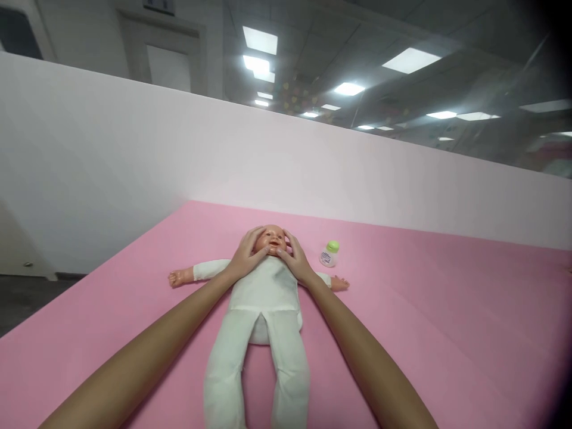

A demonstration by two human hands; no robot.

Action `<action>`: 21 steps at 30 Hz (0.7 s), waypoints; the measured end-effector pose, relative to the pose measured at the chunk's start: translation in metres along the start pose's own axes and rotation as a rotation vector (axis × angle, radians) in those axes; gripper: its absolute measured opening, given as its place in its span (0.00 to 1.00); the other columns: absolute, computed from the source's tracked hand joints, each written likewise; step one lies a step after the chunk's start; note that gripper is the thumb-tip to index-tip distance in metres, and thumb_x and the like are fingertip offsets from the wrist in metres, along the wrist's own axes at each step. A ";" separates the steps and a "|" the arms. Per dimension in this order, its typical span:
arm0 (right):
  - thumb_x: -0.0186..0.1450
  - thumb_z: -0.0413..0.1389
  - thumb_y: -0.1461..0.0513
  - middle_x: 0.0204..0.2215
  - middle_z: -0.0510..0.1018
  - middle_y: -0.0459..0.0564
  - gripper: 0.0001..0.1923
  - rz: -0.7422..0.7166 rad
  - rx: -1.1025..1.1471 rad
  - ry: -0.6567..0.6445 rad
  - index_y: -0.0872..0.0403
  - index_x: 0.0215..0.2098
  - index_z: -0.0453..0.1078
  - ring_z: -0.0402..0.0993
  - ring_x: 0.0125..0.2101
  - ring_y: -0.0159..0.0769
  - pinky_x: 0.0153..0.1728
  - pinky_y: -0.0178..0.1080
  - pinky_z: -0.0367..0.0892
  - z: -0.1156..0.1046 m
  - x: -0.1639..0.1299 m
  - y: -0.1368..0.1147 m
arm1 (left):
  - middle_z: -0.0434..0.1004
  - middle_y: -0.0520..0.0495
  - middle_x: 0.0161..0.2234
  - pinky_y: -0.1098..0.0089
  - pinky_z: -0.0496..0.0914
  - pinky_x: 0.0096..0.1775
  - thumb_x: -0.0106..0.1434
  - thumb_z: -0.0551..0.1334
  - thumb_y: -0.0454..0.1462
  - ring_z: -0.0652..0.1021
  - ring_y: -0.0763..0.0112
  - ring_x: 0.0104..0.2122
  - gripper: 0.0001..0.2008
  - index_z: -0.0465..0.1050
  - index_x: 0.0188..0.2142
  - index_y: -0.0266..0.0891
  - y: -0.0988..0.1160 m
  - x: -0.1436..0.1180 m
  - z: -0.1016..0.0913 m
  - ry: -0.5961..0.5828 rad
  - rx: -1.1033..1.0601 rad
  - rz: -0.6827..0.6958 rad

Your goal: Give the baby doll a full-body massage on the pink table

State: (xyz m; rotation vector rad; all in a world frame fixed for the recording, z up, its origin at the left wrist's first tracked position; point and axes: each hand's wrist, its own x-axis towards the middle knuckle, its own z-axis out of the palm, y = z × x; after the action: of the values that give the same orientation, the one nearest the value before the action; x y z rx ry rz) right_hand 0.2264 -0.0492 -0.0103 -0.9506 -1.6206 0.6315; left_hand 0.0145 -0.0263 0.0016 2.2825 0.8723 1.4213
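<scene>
A: Item one, left of the doll's head?
B: Left hand [246, 254], fingers spread, flat against the doll [267, 286] at its cheek. Doll lies face up, mid pink mat [447, 333].
A: Right of the head?
B: Right hand [295, 257], likewise spread on the other cheek. Further right, near the doll's arm: small bottle [329, 254], green cap, upright.
</scene>
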 end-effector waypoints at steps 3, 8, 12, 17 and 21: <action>0.64 0.63 0.47 0.69 0.63 0.53 0.40 -0.037 -0.002 -0.012 0.45 0.71 0.57 0.61 0.67 0.47 0.65 0.50 0.63 -0.001 0.003 0.001 | 0.64 0.40 0.65 0.52 0.62 0.66 0.67 0.63 0.51 0.66 0.54 0.66 0.31 0.61 0.65 0.44 0.001 0.003 0.000 0.014 0.005 0.002; 0.67 0.60 0.49 0.68 0.64 0.52 0.37 -0.028 -0.013 0.013 0.45 0.70 0.57 0.63 0.66 0.45 0.65 0.49 0.63 -0.002 0.010 0.005 | 0.64 0.41 0.66 0.52 0.62 0.66 0.68 0.62 0.51 0.66 0.54 0.66 0.31 0.60 0.66 0.45 -0.001 0.009 -0.003 -0.002 0.019 0.010; 0.68 0.59 0.50 0.68 0.64 0.55 0.36 -0.079 -0.077 0.032 0.49 0.71 0.56 0.63 0.66 0.44 0.64 0.46 0.65 0.001 0.010 -0.001 | 0.65 0.40 0.65 0.50 0.61 0.66 0.68 0.61 0.52 0.67 0.53 0.65 0.32 0.60 0.66 0.44 -0.010 0.013 -0.004 0.006 0.038 0.038; 0.69 0.59 0.52 0.63 0.71 0.54 0.33 -0.097 -0.211 0.129 0.49 0.69 0.59 0.71 0.60 0.43 0.58 0.44 0.70 0.009 0.005 -0.011 | 0.66 0.40 0.65 0.50 0.64 0.64 0.61 0.66 0.56 0.68 0.50 0.64 0.39 0.61 0.66 0.45 -0.020 0.016 0.000 0.040 0.065 -0.001; 0.71 0.54 0.58 0.56 0.77 0.54 0.21 -0.190 -0.374 0.248 0.51 0.61 0.68 0.73 0.55 0.43 0.59 0.47 0.68 0.014 -0.002 -0.014 | 0.66 0.39 0.64 0.50 0.67 0.62 0.64 0.63 0.56 0.69 0.49 0.63 0.35 0.62 0.64 0.45 -0.024 0.014 -0.002 0.077 0.144 0.037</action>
State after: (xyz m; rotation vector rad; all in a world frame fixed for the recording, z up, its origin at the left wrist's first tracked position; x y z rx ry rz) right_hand 0.2093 -0.0571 -0.0032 -1.0797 -1.6073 0.0731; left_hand 0.0089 0.0011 -0.0008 2.3729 0.9910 1.5166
